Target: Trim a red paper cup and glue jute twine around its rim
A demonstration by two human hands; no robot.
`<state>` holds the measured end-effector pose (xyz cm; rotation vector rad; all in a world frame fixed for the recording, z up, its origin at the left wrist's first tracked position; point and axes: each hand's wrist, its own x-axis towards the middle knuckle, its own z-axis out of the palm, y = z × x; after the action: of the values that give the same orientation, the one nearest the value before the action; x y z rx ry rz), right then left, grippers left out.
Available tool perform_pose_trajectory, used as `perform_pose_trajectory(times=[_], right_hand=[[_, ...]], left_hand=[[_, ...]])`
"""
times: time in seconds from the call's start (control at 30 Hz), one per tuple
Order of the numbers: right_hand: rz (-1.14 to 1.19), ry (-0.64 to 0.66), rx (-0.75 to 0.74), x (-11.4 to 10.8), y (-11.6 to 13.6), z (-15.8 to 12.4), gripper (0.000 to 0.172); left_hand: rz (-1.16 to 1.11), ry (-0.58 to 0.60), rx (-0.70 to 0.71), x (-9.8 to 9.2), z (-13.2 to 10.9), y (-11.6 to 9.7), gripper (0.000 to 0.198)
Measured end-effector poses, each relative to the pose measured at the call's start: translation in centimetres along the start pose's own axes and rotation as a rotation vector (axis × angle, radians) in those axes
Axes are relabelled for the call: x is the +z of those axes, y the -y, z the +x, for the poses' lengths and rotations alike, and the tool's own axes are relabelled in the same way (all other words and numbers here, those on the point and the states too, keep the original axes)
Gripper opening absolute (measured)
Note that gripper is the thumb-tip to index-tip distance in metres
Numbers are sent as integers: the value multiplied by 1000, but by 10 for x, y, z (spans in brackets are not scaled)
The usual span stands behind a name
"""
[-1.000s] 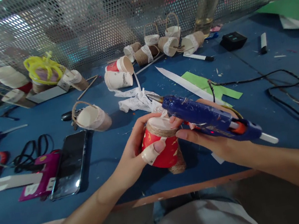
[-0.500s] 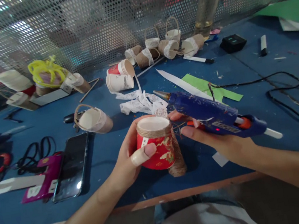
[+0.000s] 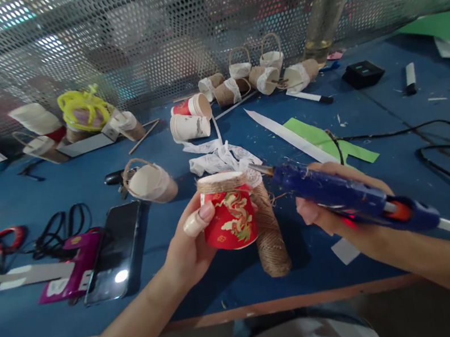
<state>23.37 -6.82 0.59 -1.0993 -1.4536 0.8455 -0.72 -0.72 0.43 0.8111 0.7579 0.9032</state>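
My left hand (image 3: 191, 249) is closed round a red paper cup (image 3: 228, 217) with a gold dragon print; brown twine is wound round its rim. A bandage covers the thumb. My right hand (image 3: 336, 213) grips a blue hot glue gun (image 3: 341, 195), its metal nozzle (image 3: 262, 170) pointing left, close to the cup's upper right edge. A spool of brown twine (image 3: 269, 230) stands on the blue table just behind and right of the cup.
A phone (image 3: 115, 250) and a magenta object (image 3: 71, 266) lie at left beside scissors and black cords. A twine-handled cup (image 3: 149, 181), white lace (image 3: 223, 160), paper cups (image 3: 188, 117), small finished baskets (image 3: 260, 67), paper strips and cables lie further back. The table edge (image 3: 248, 309) runs near me.
The cup has been turned upright so its printed side faces me. The glue gun has drawn back to the right and lower, nozzle now beside the rim. The view shifted slightly.
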Motion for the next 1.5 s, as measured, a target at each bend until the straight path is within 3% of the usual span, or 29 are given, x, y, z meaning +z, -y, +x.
perform_pose_trajectory(times=[0.37, 0.57, 0.77, 1.13, 1.3, 1.5], right_hand=[[-76, 116, -27, -6, -8, -2, 24], [-193, 142, -22, -11, -4, -2, 25], [-278, 144, -128, -10, 2, -2, 32], [-319, 95, -51, -9, 5, -2, 33], [-313, 101, -61, -9, 4, -1, 35], [-324, 147, -105, -9, 9, -2, 33]], left_hand=[[-10, 114, 59, 4, -1, 0, 52], [79, 60, 193, 3, -1, 3, 51], [197, 33, 299, -1, -1, 6, 48], [196, 13, 305, 1, 1, 2, 52], [199, -21, 299, 2, 0, 1, 56], [265, 21, 289, -3, 0, 4, 56]])
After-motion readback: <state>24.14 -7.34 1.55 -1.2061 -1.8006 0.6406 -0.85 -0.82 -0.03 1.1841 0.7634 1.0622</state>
